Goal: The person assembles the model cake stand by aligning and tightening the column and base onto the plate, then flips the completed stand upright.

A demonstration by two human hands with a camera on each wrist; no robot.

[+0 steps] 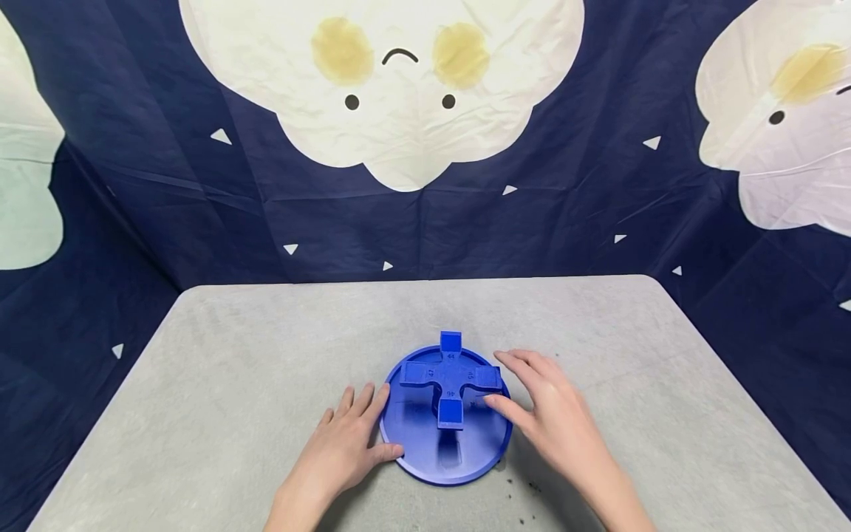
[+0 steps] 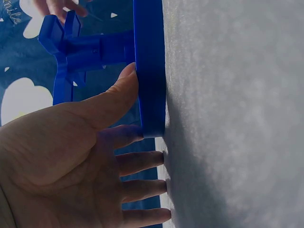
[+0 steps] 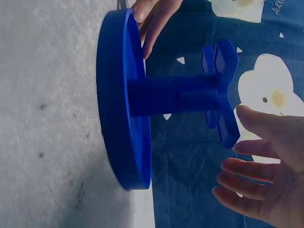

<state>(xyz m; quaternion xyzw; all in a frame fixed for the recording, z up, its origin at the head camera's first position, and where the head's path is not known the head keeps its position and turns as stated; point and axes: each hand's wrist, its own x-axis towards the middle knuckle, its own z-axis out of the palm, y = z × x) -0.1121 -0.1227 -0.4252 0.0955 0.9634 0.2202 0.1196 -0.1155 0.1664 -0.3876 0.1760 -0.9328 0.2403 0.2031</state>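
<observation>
A blue plastic stand has a round, rimmed base [image 1: 425,462] flat on the table. From its middle rises a column [image 3: 161,96], topped by a four-armed cross piece [image 1: 450,375] with small numbers marked on its arms. My left hand [image 1: 342,447] rests at the base's left side, fingers spread and nearly straight. Its thumb [image 2: 114,102] lies at the rim, and the other fingertips reach down to the tabletop. On the right, my right hand [image 1: 558,414] is held up beside the cross piece, thumb and fingers apart with nothing between them, the thumb tip close to one arm.
The grey table [image 1: 233,384] has rounded far corners. Behind it hangs a dark blue cloth [image 1: 465,229] printed with white clouds and small triangles. Several dark specks [image 1: 532,486] mark the tabletop near the base, at its front right.
</observation>
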